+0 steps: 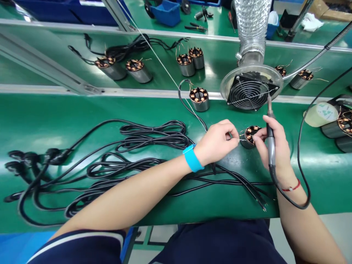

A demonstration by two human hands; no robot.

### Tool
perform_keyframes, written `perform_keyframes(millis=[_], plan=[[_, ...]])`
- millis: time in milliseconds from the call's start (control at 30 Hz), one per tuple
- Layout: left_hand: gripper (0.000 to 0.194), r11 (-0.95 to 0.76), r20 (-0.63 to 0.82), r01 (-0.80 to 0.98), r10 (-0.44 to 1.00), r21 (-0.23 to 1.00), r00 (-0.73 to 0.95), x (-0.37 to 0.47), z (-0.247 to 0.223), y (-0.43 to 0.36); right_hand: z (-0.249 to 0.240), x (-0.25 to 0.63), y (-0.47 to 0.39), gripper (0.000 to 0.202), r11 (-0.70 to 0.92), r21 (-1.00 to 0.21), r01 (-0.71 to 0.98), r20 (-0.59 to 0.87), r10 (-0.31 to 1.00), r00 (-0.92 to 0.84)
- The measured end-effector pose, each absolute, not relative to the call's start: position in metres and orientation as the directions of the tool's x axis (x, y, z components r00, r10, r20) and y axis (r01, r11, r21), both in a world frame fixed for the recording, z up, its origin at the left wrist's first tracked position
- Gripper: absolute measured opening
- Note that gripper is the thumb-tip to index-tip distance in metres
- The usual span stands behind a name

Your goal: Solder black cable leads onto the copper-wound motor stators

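The fingers (234, 132) of the left hand (216, 143) are pinched together on thin wires (242, 139) that come off a copper-wound stator (249, 136). The right hand (281, 154) has its fingers closed round the handle of a soldering tool (271, 146), with fingertips at the stator's right side; how firmly they steady it, I cannot tell. Nearest the front edge of the worktop (324, 183) lie black cable ends (257, 200), while the tool's cord (300, 139) crosses the right forearm, so a sweep of that arm could snag it and jerk the tool. The stator stands on the worktop between the 2 hands; a hard pull on the wires could tip it or snap a strand. If the tip is hot, a dip could burn the left fingers or scorch the coiled cables (154, 141) to the left. Beyond, 1 other stator (200, 104) stands near the rail (162, 94). The tip points towards a fan (249, 93), and a careless lift could knock its grille. Farther back, 6 more stators (185, 68) are visible.
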State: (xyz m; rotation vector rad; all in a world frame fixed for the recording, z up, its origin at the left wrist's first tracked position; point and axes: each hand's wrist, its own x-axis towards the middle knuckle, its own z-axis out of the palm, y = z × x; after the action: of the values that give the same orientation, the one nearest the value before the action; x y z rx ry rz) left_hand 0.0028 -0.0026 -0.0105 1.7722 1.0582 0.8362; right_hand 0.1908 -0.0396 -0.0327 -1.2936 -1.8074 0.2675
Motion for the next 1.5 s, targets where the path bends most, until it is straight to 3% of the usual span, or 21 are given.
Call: perform_keyframes(millis=[233,333,433,600,833,1333,1500], plan=[[0.012,-0.181,0.065,0.278,0.923,0.943,0.379,0.006,-0.010,-0.007,-0.022,0.195,-0.057,0.058,0.422,-0.539,0.729,0.460,0.873,-0.165],[0.011,-0.152,0.037,0.265,0.918,0.952,0.394,0.008,-0.012,-0.011,-0.007,0.197,-0.075,0.052,0.382,-0.542,0.748,0.442,0.887,-0.133],[0.011,-0.140,0.018,0.285,0.920,0.948,0.391,0.010,-0.014,-0.015,-0.005,0.196,-0.093,0.042,0.382,-0.594,0.708,0.502,0.864,-0.045],[0.014,-0.151,0.029,0.312,0.931,0.938,0.364,0.014,-0.014,-0.017,-0.030,0.196,-0.109,0.024,0.507,-0.587,0.631,0.717,0.688,0.114],[0.016,-0.183,0.065,0.310,0.933,0.933,0.355,0.015,-0.013,-0.017,-0.038,0.196,-0.111,0.016,0.614,-0.608,0.502,0.753,0.648,0.119],[0.016,-0.200,0.079,0.315,0.930,0.928,0.358,0.015,-0.012,-0.016,-0.037,0.194,-0.115,0.015,0.588,-0.636,0.500,0.723,0.680,0.120],[0.017,-0.192,0.075,0.309,0.933,0.932,0.353,0.015,-0.012,-0.016,-0.041,0.191,-0.111,0.017,0.629,-0.599,0.495,0.763,0.635,0.117]])
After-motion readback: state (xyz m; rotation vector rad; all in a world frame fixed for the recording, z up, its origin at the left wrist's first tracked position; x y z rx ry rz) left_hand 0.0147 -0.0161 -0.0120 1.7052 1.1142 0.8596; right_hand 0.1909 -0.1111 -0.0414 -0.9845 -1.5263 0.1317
